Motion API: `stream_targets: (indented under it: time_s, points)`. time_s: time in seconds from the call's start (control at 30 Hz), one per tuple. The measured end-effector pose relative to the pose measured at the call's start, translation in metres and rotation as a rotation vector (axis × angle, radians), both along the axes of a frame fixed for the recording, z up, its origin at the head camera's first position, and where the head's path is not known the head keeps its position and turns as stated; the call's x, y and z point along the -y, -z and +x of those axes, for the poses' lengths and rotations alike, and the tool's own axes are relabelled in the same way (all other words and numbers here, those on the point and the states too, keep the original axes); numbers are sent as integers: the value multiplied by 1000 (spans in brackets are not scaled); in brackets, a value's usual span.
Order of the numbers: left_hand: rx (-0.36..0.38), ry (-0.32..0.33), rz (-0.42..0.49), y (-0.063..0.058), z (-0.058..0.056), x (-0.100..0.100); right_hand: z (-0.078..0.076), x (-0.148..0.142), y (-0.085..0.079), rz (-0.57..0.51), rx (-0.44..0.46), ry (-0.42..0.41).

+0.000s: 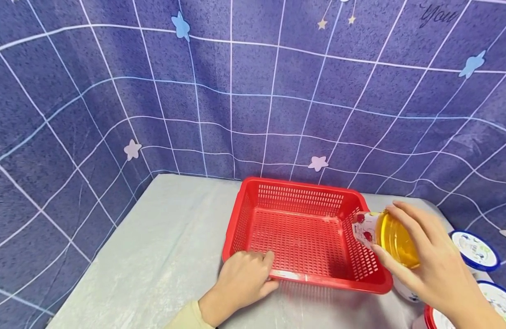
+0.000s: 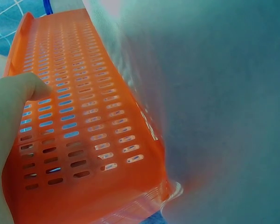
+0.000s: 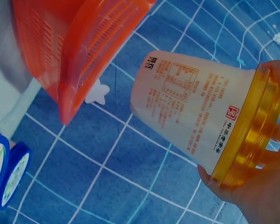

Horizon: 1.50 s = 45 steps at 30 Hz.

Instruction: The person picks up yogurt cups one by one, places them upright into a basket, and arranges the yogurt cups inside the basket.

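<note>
A red perforated plastic basket point(image 1: 294, 235) sits on the table, with nothing lying in it. My left hand point(image 1: 241, 279) grips its near rim left of centre, fingers over the edge. In the left wrist view the thumb point(image 2: 35, 87) lies against the outer side wall of the basket point(image 2: 79, 116). My right hand point(image 1: 435, 256) holds a plastic cup point(image 1: 365, 228) with a yellow lid, tipped on its side near the right wall of the basket. Printed text covers the white cup point(image 3: 177, 102) in the right wrist view, the fingers around its yellow lid point(image 3: 242, 149).
Tubs with blue-rimmed lids point(image 1: 475, 250) stand at the right side of the table, partly behind my right arm. A red-rimmed tub point(image 1: 431, 317) shows at the bottom edge. A blue-purple curtain point(image 1: 253, 109) with grid lines and stars hangs behind the table point(image 1: 166, 228).
</note>
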<state>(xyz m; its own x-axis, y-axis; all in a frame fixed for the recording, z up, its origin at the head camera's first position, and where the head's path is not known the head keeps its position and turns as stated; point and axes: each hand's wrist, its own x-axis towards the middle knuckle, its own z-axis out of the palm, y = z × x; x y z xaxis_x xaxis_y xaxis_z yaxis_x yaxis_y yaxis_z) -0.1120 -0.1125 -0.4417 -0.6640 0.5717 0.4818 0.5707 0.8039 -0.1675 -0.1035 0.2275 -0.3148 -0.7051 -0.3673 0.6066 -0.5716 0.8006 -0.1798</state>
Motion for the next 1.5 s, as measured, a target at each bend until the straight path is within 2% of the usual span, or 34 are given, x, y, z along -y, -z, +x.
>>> stream_targets:
  time_s: [0.23, 0.43, 0.7, 0.87, 1.03, 1.27, 1.5]
  points:
    - [-1, -12, 0, 0, -1, 0, -17, 8, 8, -12, -123, -108]
    - [7, -6, -2, 0, 0, 0, -29, 10, 12, -11, -142, -135]
    - [-10, -10, 8, 0, -2, 0, -52, 14, 5, 25, -160, -186]
    - [-7, -4, 2, 0, -2, 0, -61, 14, 4, 67, -134, -173]
    - [4, -1, 0, -1, -2, 1, -71, 14, 1, 56, -160, -167]
    - [16, -2, -2, -1, -2, 1, -87, 17, 2, 101, -167, -170]
    - [11, -2, -9, 1, -2, -1, -99, 15, 9, 130, -97, -149]
